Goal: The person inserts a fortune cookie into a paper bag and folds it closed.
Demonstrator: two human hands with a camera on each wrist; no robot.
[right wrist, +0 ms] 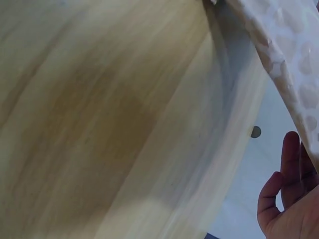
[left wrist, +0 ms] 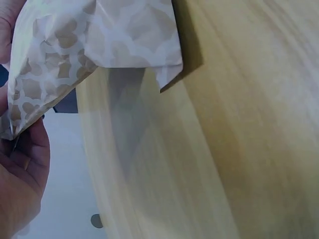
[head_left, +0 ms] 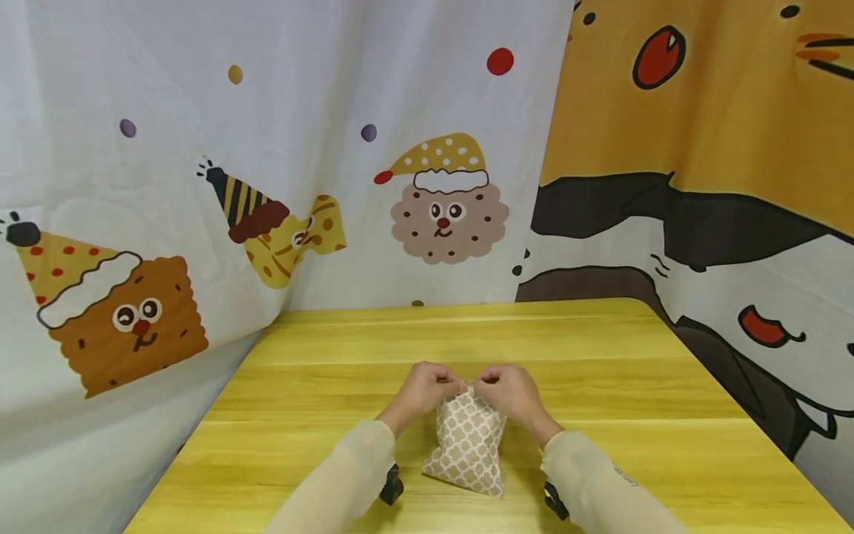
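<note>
A small beige bag (head_left: 467, 449) with a white lattice pattern is held upright on the table, its top narrowed between both hands. My left hand (head_left: 422, 389) pinches the top from the left, fingers bent. From the right, my right hand (head_left: 512, 393) pinches the same top edge, close to the left fingertips. In the left wrist view, the bag (left wrist: 134, 35) hangs with creased lower corners beside the left hand (left wrist: 22, 184). A thin strand shows by the fingers of the right hand (right wrist: 294, 211) in the right wrist view, at the edge of the bag (right wrist: 294, 55).
The yellow wood-grain table (head_left: 320, 386) extends around the bag, and its far edge meets a white curtain (head_left: 320, 96) with cartoon prints. An orange, black and white printed cloth (head_left: 614, 133) hangs along the right side. Dark wrist mounts (head_left: 392, 486) sit under the light sleeves (head_left: 347, 475).
</note>
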